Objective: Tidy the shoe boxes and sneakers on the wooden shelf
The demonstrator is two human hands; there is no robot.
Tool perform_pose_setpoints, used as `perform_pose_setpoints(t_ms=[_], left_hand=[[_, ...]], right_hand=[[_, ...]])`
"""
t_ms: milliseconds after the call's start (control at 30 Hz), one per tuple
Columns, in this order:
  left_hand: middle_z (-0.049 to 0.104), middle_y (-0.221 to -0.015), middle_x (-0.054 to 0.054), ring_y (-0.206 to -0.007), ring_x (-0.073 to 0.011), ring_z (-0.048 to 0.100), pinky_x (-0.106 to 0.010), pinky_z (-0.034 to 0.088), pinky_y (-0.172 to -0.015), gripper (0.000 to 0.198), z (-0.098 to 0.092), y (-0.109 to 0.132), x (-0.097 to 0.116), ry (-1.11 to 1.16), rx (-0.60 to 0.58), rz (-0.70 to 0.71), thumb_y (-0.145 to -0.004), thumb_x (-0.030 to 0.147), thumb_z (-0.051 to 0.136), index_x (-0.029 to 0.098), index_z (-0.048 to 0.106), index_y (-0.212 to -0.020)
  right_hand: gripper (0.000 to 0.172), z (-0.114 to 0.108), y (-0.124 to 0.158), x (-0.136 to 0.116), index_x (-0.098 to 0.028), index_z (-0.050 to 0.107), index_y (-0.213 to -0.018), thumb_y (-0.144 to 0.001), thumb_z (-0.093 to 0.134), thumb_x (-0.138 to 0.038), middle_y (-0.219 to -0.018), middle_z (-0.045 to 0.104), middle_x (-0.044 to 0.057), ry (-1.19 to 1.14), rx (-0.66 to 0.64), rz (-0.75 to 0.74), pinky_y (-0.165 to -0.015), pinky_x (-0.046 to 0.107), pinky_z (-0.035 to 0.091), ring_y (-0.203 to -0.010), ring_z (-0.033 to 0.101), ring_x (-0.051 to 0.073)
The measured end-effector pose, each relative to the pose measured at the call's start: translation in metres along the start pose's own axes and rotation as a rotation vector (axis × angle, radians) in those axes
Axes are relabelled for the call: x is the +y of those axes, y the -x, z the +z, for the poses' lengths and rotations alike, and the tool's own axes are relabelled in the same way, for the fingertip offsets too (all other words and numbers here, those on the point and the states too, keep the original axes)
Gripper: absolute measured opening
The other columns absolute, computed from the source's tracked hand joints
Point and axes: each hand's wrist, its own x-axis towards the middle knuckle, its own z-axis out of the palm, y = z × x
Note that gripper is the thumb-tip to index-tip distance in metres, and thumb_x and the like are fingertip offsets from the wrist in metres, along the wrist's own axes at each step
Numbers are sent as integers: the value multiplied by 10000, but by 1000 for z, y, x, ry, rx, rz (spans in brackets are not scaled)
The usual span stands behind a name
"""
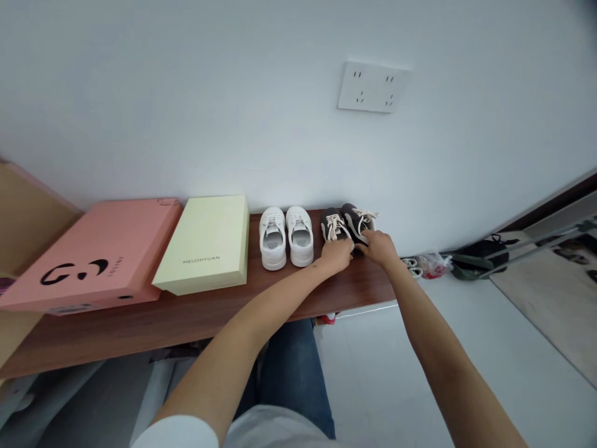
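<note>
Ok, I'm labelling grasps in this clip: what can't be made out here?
Head view only.
- Heels of the dark shoes: covered by the left hand and right hand, so the grip is unclear.
- Front label on the pink box: too small to read.
- The bag on the floor: too small to identify.

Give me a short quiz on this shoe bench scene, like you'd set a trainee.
1. True or false: the left hand and the right hand both touch the dark shoes.
2. What sits next to the white shoes, on the side away from the hands? A. a lamp B. the pale green box C. a backpack
3. How many boxes lie on the wooden bench?

Key: 1 true. 2 B. 3 two: the pale green one and the pink box.
</note>
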Motion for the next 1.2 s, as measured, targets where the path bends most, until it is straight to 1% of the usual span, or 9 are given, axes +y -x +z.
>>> perform_pose_setpoints(t_ms=[167,467,633,733,800,867,967,1033,1200], left_hand=[[695,-1118,-147,-1077,-294,651,-410,456,-921,285,1,-10,0,-25,-13,-4,-884,289,595,154,559,-1132],[696,-1117,-163,-1101,-321,643,-428,445,-953,320,-5,-26,-7,-5,-8,-49,-834,283,659,167,588,-1124],[706,-1082,-154,-1062,-319,654,-433,434,-968,253,0,-27,-11,29,-12,-42,-786,230,705,174,629,-1022],[685,-1113,-181,-1108,-336,626,-453,422,-986,284,5,-23,-10,48,21,-30,-798,218,687,150,614,-1065],[651,-1185,-186,-1177,-333,583,-448,412,-1007,325,7,-16,-11,68,71,-17,-823,224,658,146,588,-1131],[616,-1251,-173,-1219,-318,550,-433,414,-1018,375,6,-4,-13,145,164,-6,-846,248,632,151,554,-1200],[602,-1278,-141,-1203,-269,557,-400,432,-1022,407,1,22,-22,376,345,-8,-882,268,582,165,515,-1270],[611,-1265,-122,-1165,-238,581,-386,441,-1023,398,-5,42,-32,517,429,-48,-894,249,551,183,515,-1285],[681,-1131,-77,-1043,-203,647,-376,475,-984,421,-26,92,-59,734,462,-199,-871,214,558,215,529,-1291]], right_hand=[[215,-5,-1,-7,-205,611,-997,-875,603,-382,-1059,702,124,83,-23,-1,-833,367,377,-987,611,278],[181,-1,-5,-12,-212,605,-948,-842,653,-351,-1001,706,120,31,-44,-8,-831,363,373,-992,610,278],[177,5,-4,-14,-210,609,-952,-832,669,-324,-986,704,122,5,-69,-8,-830,369,394,-989,611,282],[176,5,-2,-17,-200,614,-971,-846,655,-317,-1007,698,128,-1,-84,-4,-843,372,400,-1010,604,285],[186,3,0,-18,-193,621,-1004,-862,634,-313,-1044,688,137,-17,-55,14,-857,381,400,-1033,593,295],[218,-1,3,-20,-188,627,-1051,-879,606,-319,-1081,675,144,-51,-3,35,-871,395,402,-1044,583,308],[272,-9,11,-22,-179,625,-1111,-903,555,-339,-1118,661,145,-167,78,16,-882,397,417,-1036,581,306],[285,-15,18,-25,-177,625,-1117,-912,531,-350,-1118,660,140,-272,117,-26,-889,388,432,-1031,584,294],[281,-25,29,-48,-199,634,-1077,-923,501,-393,-1065,671,123,-466,170,-103,-933,405,454,-1040,597,281]])
